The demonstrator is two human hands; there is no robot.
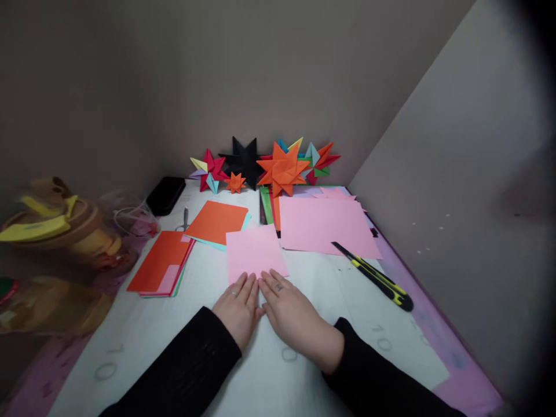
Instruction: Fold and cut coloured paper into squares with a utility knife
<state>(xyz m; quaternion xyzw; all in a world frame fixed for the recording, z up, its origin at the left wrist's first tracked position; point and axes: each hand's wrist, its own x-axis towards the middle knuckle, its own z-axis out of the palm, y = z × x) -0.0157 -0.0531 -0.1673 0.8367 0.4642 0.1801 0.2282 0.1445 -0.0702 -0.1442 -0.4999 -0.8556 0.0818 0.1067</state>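
A small pink paper square (254, 250) lies flat on the white cutting mat (174, 324). My left hand (238, 307) and my right hand (292, 313) lie side by side, palms down, with their stretched fingertips pressing on the near edge of that pink sheet. Neither hand grips anything. Both wrists wear black sleeves.
A larger pink sheet (324, 225) lies to the right, with a black-and-yellow utility knife (373, 275) beside it. Orange paper (217, 221) and a red stack (161, 263) lie at the left. Folded paper stars (282, 168) lean on the back wall. Bags (56, 231) crowd the left edge.
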